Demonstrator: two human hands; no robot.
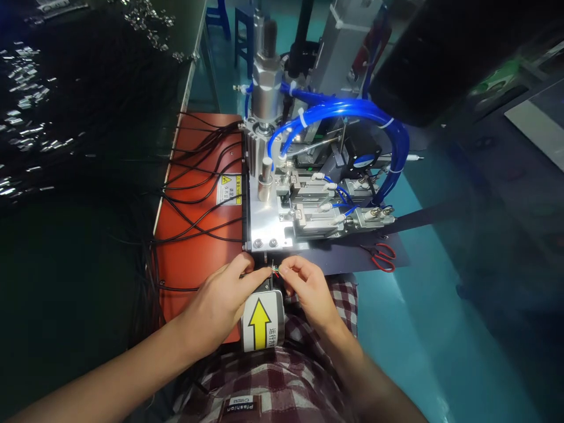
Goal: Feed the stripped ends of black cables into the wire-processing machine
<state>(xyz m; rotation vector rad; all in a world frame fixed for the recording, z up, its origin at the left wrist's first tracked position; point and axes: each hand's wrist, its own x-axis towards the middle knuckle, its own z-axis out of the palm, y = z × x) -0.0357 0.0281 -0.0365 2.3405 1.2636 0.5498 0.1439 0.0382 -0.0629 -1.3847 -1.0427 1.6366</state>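
My left hand (224, 302) reaches over the end of a black track, its index fingertip against a small cluster of thin coloured wires (276, 271). Its fingers are bent and closed; what they grip underneath is hidden. A black cable (178, 288) runs in under this hand from the left. From the other side my right hand (311, 289) pinches the ends of the same wires between thumb and index finger. Just below the hands, a white label with a yellow arrow (259, 323) covers the track's near end.
Beyond my hands stands a metal machine (268, 217) with blue air hoses (343, 108) and small cylinders. Red-handled scissors (382, 257) lie to its right. Several black cables cross the orange surface (198, 220) at left. Blue stools (243, 35) stand behind.
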